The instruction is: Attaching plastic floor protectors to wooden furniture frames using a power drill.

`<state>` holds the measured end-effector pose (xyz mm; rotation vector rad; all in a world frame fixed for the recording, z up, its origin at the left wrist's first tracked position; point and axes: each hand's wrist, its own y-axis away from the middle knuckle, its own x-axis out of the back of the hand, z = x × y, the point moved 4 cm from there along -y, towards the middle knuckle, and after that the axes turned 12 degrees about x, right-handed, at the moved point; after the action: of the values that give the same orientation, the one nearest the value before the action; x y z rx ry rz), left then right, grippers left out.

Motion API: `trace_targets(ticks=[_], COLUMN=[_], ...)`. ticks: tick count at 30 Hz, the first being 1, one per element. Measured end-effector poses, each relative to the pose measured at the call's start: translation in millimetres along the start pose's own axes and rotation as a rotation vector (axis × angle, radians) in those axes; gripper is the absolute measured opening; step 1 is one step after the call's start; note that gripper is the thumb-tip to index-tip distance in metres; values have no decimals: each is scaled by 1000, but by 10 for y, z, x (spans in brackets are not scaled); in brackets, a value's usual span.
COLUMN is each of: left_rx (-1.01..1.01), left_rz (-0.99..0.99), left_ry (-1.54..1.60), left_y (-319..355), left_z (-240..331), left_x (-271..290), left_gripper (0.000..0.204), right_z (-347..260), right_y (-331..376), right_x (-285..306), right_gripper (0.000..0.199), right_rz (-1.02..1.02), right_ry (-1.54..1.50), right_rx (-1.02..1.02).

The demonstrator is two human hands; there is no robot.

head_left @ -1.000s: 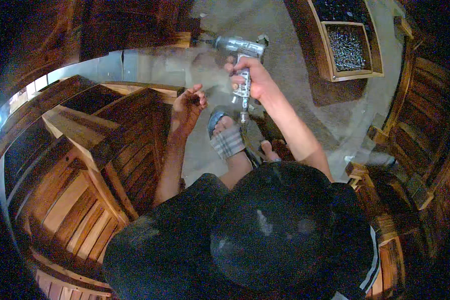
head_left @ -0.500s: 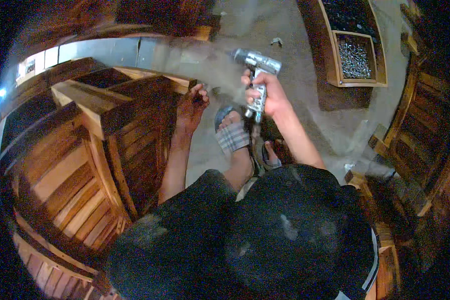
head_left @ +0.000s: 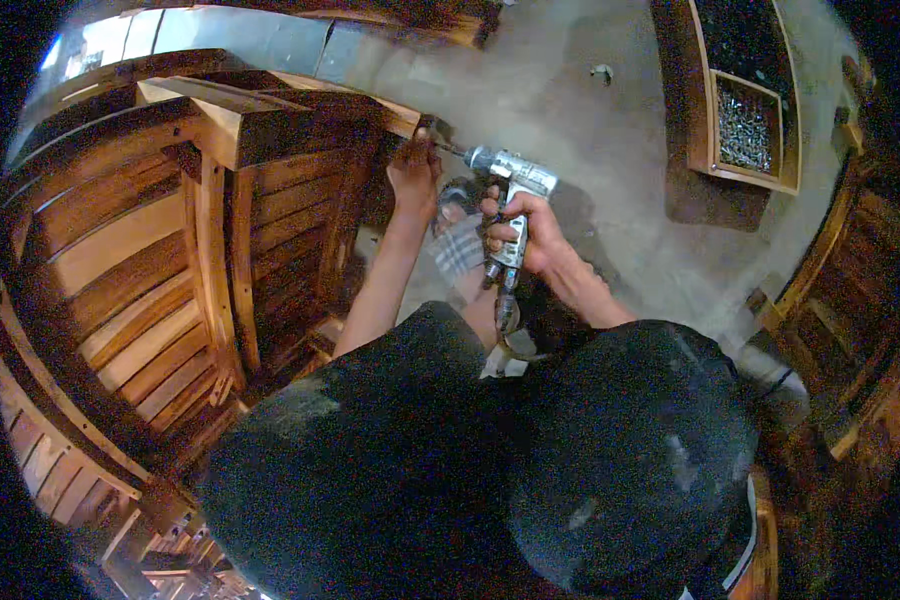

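My right hand [head_left: 532, 228] grips a silver pistol-shaped air drill [head_left: 526, 172] by its handle, a finger near the trigger. From its nose a thin bit points left, reaching the fingers of my left hand [head_left: 415, 170]. Those fingers are pinched together beside the end of a wooden rail [head_left: 402, 118]; whatever they hold is too small to make out. The rail belongs to a slatted wooden piece of furniture [head_left: 160, 280] on my left. A hose [head_left: 510, 330] hangs from the bottom of the drill's handle.
A wooden box [head_left: 705, 160] at the upper right has a compartment of loose metal screws [head_left: 742, 125] and a part with dark contents. More slatted wooden furniture [head_left: 860, 270] stands on the right. My sandalled foot [head_left: 457, 215] is on the concrete floor [head_left: 630, 200] beneath my hands.
The drill has come down and its bit now meets my left hand's fingers at the rail end. My left hand has moved up and right in view, which itself has shifted.
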<state>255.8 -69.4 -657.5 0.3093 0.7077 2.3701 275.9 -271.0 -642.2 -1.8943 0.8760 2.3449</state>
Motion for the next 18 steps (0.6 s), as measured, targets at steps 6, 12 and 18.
trace_targets(ticks=[6,12,18], left_rx=[-278,185,216], left_rz=[-56,-389,-372], left_ry=[12,557,439], left_y=[132,65,272], left_z=[-8,-132,-134], left_x=[-127,-138,-21], left_gripper=[10,10,14], right_z=[-17,54,177], right_y=[12,24,131], right_x=[140,218,226], right_gripper=[25,24,25], right_rz=[-12,-38,-70], right_ry=[20,-16,-97], right_rx=[34,7,-2])
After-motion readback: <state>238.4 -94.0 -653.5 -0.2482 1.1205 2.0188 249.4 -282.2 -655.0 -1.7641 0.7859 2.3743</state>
